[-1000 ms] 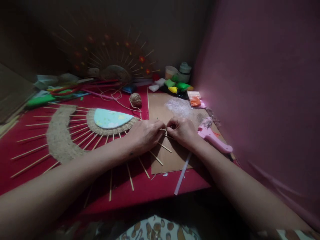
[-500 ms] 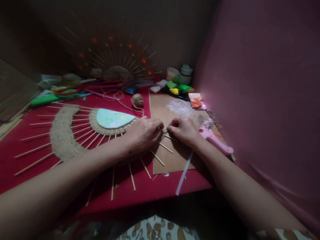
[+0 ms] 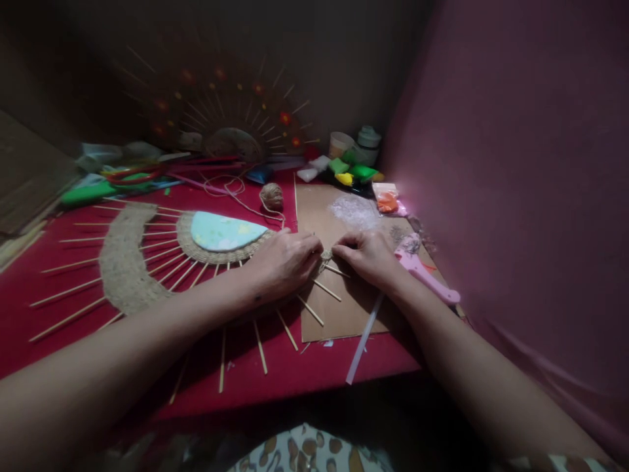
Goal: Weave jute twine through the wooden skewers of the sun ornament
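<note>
A half-round piece of thin wooden sticks (image 3: 184, 275) fans out on the red cloth, with a woven twine band (image 3: 132, 259) across the sticks and a light-blue patterned half-circle (image 3: 226, 231) at its centre. My left hand (image 3: 289, 262) is closed on the right end of the woven band, covering much of it. Beside it, my right hand (image 3: 368, 259) is pinched at the band's tip; what lies between its fingertips is too small to make out. Twine runs from a ball of twine (image 3: 271, 196) towards my left hand.
Under the right stick ends lies a cardboard sheet (image 3: 314, 210). A pink glue gun (image 3: 432, 283) with a translucent glue stick (image 3: 363, 344) rests by my right forearm. Behind are coloured clay packets (image 3: 363, 173), a cup (image 3: 340, 143), scissors (image 3: 132, 176) and a flower-decorated stick fan (image 3: 233, 141).
My right hand has drawn slightly to the right, away from my left hand, and a little more of the woven end shows between them. My left hand keeps its place.
</note>
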A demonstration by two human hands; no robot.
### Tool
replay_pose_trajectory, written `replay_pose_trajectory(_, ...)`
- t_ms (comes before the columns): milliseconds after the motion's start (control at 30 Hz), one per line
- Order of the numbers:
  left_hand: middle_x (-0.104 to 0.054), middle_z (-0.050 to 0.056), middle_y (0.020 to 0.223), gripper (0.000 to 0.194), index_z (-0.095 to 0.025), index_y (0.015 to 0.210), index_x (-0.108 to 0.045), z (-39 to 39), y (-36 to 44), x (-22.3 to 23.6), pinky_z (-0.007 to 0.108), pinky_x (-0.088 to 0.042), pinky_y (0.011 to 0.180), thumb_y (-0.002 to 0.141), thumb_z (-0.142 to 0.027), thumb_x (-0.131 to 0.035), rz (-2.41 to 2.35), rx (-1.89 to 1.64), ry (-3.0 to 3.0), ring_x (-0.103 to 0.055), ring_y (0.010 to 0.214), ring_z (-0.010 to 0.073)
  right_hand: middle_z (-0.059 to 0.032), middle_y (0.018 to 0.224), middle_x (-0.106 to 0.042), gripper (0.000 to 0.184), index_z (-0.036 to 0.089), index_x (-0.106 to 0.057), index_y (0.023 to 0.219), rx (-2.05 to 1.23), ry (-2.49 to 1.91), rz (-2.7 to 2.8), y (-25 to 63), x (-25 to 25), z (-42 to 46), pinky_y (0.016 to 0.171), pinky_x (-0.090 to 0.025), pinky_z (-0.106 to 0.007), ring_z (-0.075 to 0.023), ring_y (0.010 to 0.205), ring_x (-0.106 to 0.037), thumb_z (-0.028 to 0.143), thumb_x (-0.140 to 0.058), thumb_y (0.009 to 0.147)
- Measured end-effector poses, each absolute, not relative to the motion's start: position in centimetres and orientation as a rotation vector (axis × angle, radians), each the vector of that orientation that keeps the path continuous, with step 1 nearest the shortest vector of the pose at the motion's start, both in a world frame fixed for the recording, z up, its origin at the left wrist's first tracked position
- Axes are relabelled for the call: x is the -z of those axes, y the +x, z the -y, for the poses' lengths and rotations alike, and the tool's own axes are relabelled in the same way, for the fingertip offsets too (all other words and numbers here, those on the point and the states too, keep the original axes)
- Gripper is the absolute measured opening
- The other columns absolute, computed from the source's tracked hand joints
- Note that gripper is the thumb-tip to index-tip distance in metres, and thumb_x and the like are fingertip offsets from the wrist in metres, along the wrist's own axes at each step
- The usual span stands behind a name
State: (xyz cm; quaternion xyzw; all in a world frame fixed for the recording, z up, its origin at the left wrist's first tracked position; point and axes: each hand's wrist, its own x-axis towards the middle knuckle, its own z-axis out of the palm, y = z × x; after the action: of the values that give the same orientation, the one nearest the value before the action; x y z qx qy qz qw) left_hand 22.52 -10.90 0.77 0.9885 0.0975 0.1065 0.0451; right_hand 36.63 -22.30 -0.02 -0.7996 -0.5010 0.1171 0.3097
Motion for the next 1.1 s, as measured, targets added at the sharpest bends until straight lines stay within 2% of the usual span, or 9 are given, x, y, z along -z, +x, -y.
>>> replay_pose_trajectory(233, -0.067, 0.006, 0.079, 0.020, -0.015, 0.086, -0.066, 10.9, 22.4, -0.7, 0.030, -0.040, 0.063, 0.089, -0.020, -0.047, -0.281, -0.326, 3.027, -0.059, 0.067, 0.0173, -0.0014, 0.069, -0.071, 0.012, 0.017, -0.073, 0.074, -0.162, -2.154, 1.300, 36.9, 0.2, 22.4, 0.061, -0.040, -0.022, -0.0124, 0.064, -0.061, 0.012, -0.062, 0.075)
replay_pose_trajectory(800, -0.066, 0.007, 0.081, 0.022, -0.015, 0.086, -0.066, 10.9, 22.5, -0.5, 0.030, -0.036, 0.062, 0.090, -0.020, -0.045, -0.285, -0.272, 3.073, -0.057, 0.067, 0.0169, -0.0032, 0.066, -0.069, 0.014, 0.015, -0.071, 0.074, -0.264, -2.097, 1.319, 36.7, 0.9, 22.1, 0.058, -0.040, -0.023, -0.0128, 0.061, -0.060, 0.013, -0.057, 0.075)
replay_pose_trajectory(1100, -0.068, 0.007, 0.082, 0.021, -0.016, 0.094, -0.066, 10.6, 22.2, -0.6, 0.030, -0.040, 0.064, 0.087, -0.022, -0.047, -0.311, -0.323, 2.994, -0.059, 0.070, 0.0185, -0.0031, 0.066, -0.068, 0.014, 0.016, -0.072, 0.076, -0.305, -2.101, 1.303, 36.8, 1.1, 22.2, 0.059, -0.040, -0.024, -0.0135, 0.063, -0.059, 0.016, -0.058, 0.075)
